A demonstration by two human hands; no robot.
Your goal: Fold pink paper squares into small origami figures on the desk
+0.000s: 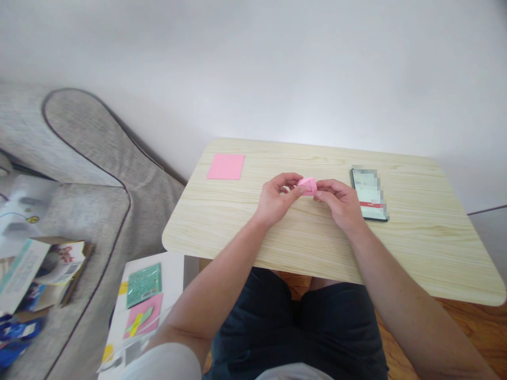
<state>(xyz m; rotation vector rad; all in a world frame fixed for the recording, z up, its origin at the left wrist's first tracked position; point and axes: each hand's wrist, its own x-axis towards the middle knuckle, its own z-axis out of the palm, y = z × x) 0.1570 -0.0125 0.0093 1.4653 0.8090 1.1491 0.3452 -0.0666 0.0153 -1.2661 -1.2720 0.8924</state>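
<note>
A small folded piece of pink paper (308, 185) is held just above the middle of the wooden table (301, 245). My left hand (278, 196) pinches its left side between thumb and fingers. On the other side, my right hand (338, 201) grips the paper's right edge with thumb and forefinger. Part of the paper is covered by my fingertips. A flat pink square of paper (226, 167) lies at the table's back left.
Right of my hands lies a phone (368, 195), its screen partly blurred. A white surface (174, 269) at lower left carries a green packet (144, 285) and pink paper (146, 311). Further left, a grey sofa (91, 206) holds an open box (51, 274). A white wall (277, 68) stands behind the table.
</note>
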